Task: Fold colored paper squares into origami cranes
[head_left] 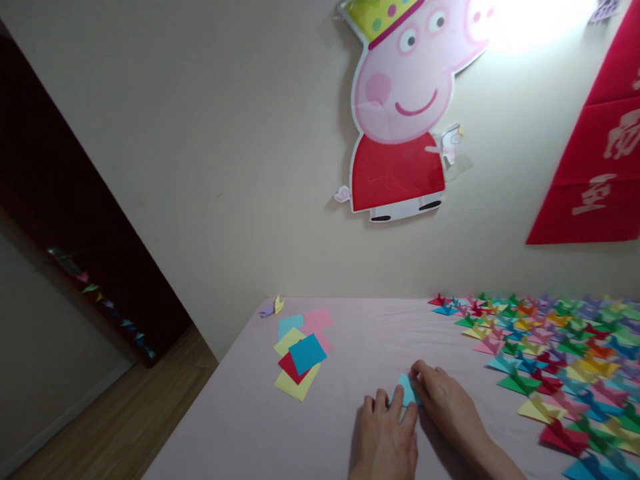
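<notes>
Apparently mid-fold: steadying light-blue paper [407, 390] between left hand [386, 435], loosely spread over its left side, and right hand [447, 402], curled at its right edge; cannot tell if pinching it. Probably calls next for matched edges, then firm creasing.

One head-worn camera is looking forward and down across a pale pink, cloth-covered desk [240, 427] toward a plain off-white wall [225, 153].
It is viewing from above and behind the person's bare left hand [385, 433] and bare right hand [447, 403], which are showing low in the frame, close to the lens; the wall is filling much of the upper part, while the wide view is taking in a slanting dark brown door [80, 213] at the left and a red banner with pale characters [575, 180] at the right.
</notes>
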A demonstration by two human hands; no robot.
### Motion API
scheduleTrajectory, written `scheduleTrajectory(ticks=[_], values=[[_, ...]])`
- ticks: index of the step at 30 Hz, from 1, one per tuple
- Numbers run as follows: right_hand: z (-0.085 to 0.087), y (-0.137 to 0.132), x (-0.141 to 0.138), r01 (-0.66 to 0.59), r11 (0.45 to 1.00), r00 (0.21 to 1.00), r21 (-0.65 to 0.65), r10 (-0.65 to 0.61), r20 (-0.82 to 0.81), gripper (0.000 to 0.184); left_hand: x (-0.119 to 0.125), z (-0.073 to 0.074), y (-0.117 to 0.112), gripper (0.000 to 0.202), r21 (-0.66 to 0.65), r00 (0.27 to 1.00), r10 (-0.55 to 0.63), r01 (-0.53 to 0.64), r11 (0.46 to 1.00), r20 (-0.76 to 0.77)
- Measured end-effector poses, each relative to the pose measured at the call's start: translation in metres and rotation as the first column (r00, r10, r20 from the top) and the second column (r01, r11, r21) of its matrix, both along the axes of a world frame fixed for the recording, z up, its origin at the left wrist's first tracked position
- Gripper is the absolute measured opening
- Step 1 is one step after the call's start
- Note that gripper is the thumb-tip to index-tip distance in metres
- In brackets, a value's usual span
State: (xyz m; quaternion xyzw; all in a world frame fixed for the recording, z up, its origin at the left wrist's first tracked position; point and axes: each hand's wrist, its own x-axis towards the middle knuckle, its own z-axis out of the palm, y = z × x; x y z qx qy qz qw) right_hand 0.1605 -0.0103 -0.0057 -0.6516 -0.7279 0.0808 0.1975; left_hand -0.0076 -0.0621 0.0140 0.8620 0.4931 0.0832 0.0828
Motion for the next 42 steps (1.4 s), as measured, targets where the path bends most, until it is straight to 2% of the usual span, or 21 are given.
scheduleTrajectory(ticks=[4, 7, 11, 17, 21, 26, 30, 33, 38, 42], values=[[0.0, -0.005, 0.004, -0.122, 0.99, 0.989, 0.067, 0.127, -0.075, 0.021, 0.001, 0.001, -0.001, 0.04, 0.02, 1.0, 0.015, -0.015, 1.0, 0.014], [0.007, -0.009, 0.005, -0.168, 0.985, 0.979, 0.041, 0.171, -0.109, 0.02, 0.001, -0.002, -0.002, 0.04, 0.042, 0.999, 0.028, -0.03, 0.999, 0.035], [0.013, -0.01, 0.004, -0.131, 0.991, 0.984, -0.021, 0.128, -0.124, 0.021, -0.001, -0.003, -0.003, 0.038, 0.048, 0.999, 0.028, -0.03, 0.998, 0.045], [-0.002, 0.001, 0.01, -0.129, 0.991, 0.981, -0.044, 0.121, -0.154, 0.027, -0.001, 0.004, -0.006, 0.035, 0.023, 0.999, 0.037, -0.038, 0.999, 0.025], [-0.01, 0.007, 0.017, -0.116, 0.992, 0.981, -0.056, 0.106, -0.163, 0.038, -0.003, -0.001, -0.006, 0.033, 0.025, 0.997, 0.065, -0.066, 0.997, 0.035], [-0.01, 0.007, 0.027, -0.054, 0.995, 0.986, -0.086, 0.039, -0.162, 0.047, -0.013, -0.005, -0.006, 0.041, 0.045, 0.988, 0.146, -0.149, 0.988, 0.05], [-0.009, 0.006, 0.038, -0.026, 0.994, 0.98, -0.11, 0.004, -0.198, 0.05, -0.022, -0.004, -0.007, 0.04, 0.078, 0.987, 0.156, -0.159, 0.984, 0.034], [-0.007, 0.005, 0.043, -0.045, 0.995, 0.959, -0.094, 0.016, -0.284, 0.048, -0.028, -0.012, -0.009, 0.038, 0.123, 0.988, 0.146, -0.152, 0.981, 0.052], [-0.007, 0.003, 0.051, -0.091, 0.994, 0.909, -0.064, 0.056, -0.413, 0.044, -0.039, -0.035, -0.01, 0.046, 0.164, 0.983, 0.143, -0.161, 0.973, 0.115], [-0.008, 0.001, 0.051, -0.122, 0.992, 0.869, -0.042, 0.086, -0.487, 0.043, -0.046, -0.045, -0.01, 0.05, 0.163, 0.977, 0.148, -0.172, 0.971, 0.151]])
